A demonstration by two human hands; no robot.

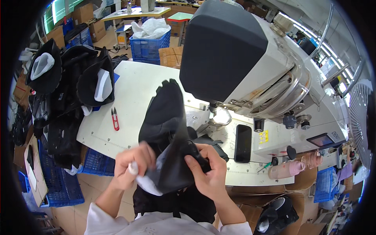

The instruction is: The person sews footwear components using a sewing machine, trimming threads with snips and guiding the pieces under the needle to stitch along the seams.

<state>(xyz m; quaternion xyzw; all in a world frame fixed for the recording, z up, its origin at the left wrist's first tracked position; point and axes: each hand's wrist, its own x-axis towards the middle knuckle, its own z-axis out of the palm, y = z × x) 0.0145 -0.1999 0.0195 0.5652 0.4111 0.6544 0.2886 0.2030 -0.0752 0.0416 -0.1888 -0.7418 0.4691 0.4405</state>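
A black sewn fabric piece [163,121] with a scalloped upper edge and a white lining stands up in front of me, over the table's front edge. My right hand [207,169] pinches its right side, thumb on the near face and fingers behind. Beside its left edge is my left hand [135,164], fingers curled in and partly smeared by motion. A small white tip shows at that hand's thumb; whether it is a cover or a bit of material, I cannot tell. The white lining [149,185] hangs just below this hand. Behind the piece stands a large sewing machine [231,51].
Red-handled thread snips [115,119] lie on the white table [129,82]. A black phone [243,143] and pink bottle [286,170] are to the right. Similar black pieces [66,105] are heaped at left, above blue crates [64,188]. An open cardboard box [305,196] sits lower right.
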